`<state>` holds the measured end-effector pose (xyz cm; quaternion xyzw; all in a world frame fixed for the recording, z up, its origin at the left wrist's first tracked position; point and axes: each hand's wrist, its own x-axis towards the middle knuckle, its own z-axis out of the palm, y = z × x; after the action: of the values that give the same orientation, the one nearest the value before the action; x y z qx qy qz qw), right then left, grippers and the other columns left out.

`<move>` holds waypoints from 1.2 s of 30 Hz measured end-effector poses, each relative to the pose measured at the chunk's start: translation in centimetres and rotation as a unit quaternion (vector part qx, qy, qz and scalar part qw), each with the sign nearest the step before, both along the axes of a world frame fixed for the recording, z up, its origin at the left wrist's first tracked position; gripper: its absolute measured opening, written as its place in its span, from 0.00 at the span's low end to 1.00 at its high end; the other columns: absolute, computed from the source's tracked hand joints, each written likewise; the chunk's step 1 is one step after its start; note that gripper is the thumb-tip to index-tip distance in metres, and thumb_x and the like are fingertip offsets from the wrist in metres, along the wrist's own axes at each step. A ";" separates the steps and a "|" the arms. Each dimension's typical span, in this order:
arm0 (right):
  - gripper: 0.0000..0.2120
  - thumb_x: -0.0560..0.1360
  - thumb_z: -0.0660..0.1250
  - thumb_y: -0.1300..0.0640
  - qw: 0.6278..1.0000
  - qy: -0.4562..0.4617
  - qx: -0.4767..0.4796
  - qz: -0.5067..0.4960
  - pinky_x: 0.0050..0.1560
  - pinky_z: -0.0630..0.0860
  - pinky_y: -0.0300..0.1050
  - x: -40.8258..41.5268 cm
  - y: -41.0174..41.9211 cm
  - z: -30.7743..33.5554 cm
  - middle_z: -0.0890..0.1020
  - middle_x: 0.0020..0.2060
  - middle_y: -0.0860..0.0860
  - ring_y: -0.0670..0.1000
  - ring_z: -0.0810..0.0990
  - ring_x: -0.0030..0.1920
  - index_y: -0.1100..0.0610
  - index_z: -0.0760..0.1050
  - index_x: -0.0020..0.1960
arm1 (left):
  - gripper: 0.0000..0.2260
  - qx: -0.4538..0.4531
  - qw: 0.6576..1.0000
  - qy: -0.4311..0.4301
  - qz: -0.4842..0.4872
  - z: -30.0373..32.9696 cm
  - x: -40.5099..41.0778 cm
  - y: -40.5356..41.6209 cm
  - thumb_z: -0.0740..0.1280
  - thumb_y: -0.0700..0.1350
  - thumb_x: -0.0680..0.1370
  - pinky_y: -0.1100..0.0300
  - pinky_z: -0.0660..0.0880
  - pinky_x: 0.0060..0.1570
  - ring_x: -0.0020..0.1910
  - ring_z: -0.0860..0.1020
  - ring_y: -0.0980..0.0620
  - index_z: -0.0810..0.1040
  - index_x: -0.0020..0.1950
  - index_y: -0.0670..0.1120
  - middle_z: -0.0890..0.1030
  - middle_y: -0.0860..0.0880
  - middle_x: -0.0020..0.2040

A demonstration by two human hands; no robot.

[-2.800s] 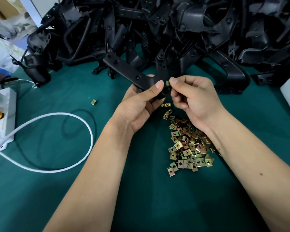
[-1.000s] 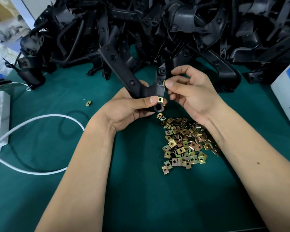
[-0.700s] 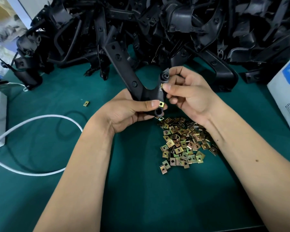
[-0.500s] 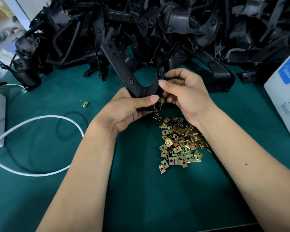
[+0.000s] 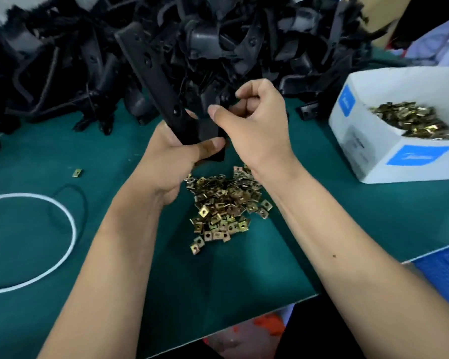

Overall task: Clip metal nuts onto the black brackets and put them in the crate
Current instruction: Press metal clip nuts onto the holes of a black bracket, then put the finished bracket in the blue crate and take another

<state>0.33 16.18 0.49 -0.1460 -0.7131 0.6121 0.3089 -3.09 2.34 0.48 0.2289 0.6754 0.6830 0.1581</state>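
Black bracket (image 5: 153,81) gripped between both hands (image 5: 254,125).

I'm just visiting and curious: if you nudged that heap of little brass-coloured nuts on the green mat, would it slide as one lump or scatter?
The nut heap is loose, flat pieces, so it would likely scatter; one stray nut already lies apart. Flat shapes probably slide rather than roll on the green mat.

Bracket pile (image 5: 218,42) blurred, cut off above.
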 end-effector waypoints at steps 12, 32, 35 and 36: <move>0.06 0.80 0.67 0.65 0.939 0.203 -0.203 -0.191 0.54 0.78 0.50 22.2 15.7 1.8 0.82 0.41 0.52 0.52 0.80 0.45 0.56 0.77 0.46 | 0.22 -0.071 0.954 0.039 -0.289 4.0 16.9 22.6 0.74 0.34 0.76 0.44 0.78 0.64 0.63 0.81 0.43 0.75 0.68 0.41 0.83 0.41 0.61; 0.20 0.76 0.74 0.62 0.766 -0.249 -0.404 -0.434 0.46 0.77 0.57 43.3 24.0 -27.3 0.80 0.44 0.60 0.59 0.78 0.44 0.71 0.75 0.62 | 0.12 -0.470 0.774 0.050 -0.421 -17.4 32.7 33.9 0.71 0.45 0.76 0.55 0.77 0.50 0.58 0.80 0.42 0.74 0.57 0.44 0.79 0.43 0.59; 0.19 0.74 0.74 0.60 0.764 -0.274 -0.375 -0.447 0.52 0.84 0.61 42.6 24.6 -26.7 0.83 0.48 0.58 0.59 0.84 0.48 0.64 0.74 0.62 | 0.15 -0.459 0.791 0.056 -0.401 -17.0 32.3 34.2 0.68 0.43 0.77 0.54 0.74 0.53 0.59 0.76 0.43 0.73 0.63 0.45 0.76 0.45 0.62; 0.17 0.74 0.73 0.60 0.773 -0.280 -0.350 -0.448 0.51 0.84 0.58 42.1 24.9 -25.8 0.84 0.48 0.57 0.58 0.84 0.46 0.61 0.75 0.61 | 0.18 -0.446 0.803 0.060 -0.392 -16.6 32.2 34.4 0.67 0.43 0.77 0.53 0.75 0.56 0.60 0.75 0.43 0.72 0.66 0.45 0.75 0.45 0.64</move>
<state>42.41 41.05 -25.32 -0.7122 -0.3584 0.5434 0.2625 29.08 36.78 -16.10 0.4187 0.7663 0.1718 0.4560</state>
